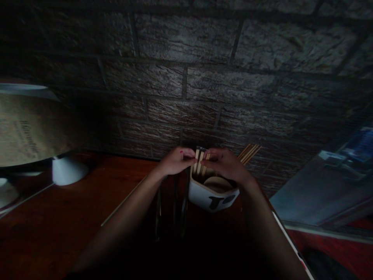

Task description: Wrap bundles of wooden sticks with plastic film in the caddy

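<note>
Both left hand [178, 160] and right hand [225, 163] pinched thin wooden sticks [200, 163] near their tops, lower ends inside the white container [201, 196]; light, even pressure seemed best to keep them aligned.

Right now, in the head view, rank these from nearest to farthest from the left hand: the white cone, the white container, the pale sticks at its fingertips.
1. Pale sticks: right at the fingertips of the left hand.
2. White container: just to its right and lower in the picture.
3. White cone: well off to the left.
</note>
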The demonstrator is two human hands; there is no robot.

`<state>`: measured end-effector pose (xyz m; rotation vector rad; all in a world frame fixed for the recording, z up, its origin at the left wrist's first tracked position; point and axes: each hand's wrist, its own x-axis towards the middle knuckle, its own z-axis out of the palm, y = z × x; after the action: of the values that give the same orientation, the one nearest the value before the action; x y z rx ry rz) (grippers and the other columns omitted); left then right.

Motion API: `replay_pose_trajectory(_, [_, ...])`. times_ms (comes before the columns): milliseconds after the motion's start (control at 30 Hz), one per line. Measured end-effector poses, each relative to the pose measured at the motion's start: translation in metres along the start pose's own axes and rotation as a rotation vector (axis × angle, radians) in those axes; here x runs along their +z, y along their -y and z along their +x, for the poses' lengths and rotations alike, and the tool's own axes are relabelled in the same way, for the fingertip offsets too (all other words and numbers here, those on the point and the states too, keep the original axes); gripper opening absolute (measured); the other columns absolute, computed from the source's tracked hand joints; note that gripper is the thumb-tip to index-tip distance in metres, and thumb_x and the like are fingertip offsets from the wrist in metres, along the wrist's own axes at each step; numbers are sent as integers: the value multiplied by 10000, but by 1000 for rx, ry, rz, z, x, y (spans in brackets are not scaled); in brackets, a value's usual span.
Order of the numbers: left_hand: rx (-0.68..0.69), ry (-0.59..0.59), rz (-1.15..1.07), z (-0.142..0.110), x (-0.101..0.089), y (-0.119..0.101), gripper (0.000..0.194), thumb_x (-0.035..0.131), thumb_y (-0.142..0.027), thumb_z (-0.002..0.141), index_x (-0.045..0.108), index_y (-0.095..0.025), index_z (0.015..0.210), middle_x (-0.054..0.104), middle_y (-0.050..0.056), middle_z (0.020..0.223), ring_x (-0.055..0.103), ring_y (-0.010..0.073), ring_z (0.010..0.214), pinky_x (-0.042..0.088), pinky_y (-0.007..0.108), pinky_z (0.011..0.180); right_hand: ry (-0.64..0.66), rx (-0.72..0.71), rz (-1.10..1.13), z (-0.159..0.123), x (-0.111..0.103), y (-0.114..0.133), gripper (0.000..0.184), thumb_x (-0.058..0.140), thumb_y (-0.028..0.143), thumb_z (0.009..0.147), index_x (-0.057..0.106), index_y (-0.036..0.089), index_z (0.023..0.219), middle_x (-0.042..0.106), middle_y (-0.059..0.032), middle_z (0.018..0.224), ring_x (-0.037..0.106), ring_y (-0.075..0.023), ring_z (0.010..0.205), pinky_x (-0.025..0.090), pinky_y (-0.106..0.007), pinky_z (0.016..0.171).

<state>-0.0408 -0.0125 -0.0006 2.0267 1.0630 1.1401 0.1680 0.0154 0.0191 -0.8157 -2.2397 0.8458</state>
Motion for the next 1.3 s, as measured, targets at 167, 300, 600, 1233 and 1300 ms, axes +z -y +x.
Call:
replay_pose_trajectory(167, [3,3,26,0,1,0,121,597,-198,835,697,-130,843,744,52,851,676,154,804,513,272,766,5,0,-32,1,0,0,204,638,342,821,717,174,907,721,-26,816,636,-165,741,464,-258,653])
replay_pose_trajectory(300, [13,10,56,-1,1,-2,141,597,-228,848,696,-127,854,740,52,855,668,152,797,505,263,746,-52,12,-57,4,5,1,200,635,337,822,703,159,884,707,-29,779,620,-157,699,448,-254,632])
replay_pose_trajectory(600, [15,19,66,0,0,1,171,605,-274,860,691,-125,864,737,60,869,662,154,806,497,259,740,-71,7,-29,6,8,-5,222,645,364,818,694,171,917,703,-22,784,610,-148,682,436,-238,606])
replay_pose_trajectory(1233, [12,62,16,0,-2,2,179,593,-272,865,707,-134,859,739,36,842,644,140,769,475,239,698,-36,-8,23,6,8,-3,217,644,366,828,674,202,967,616,21,669,538,-119,588,384,-222,548])
replay_pose_trajectory(1300, [7,67,16,0,-2,3,193,591,-284,866,702,-129,834,734,35,828,636,137,750,466,233,677,-48,-7,10,6,9,-1,219,645,361,826,677,204,976,623,20,672,547,-122,597,390,-223,555])
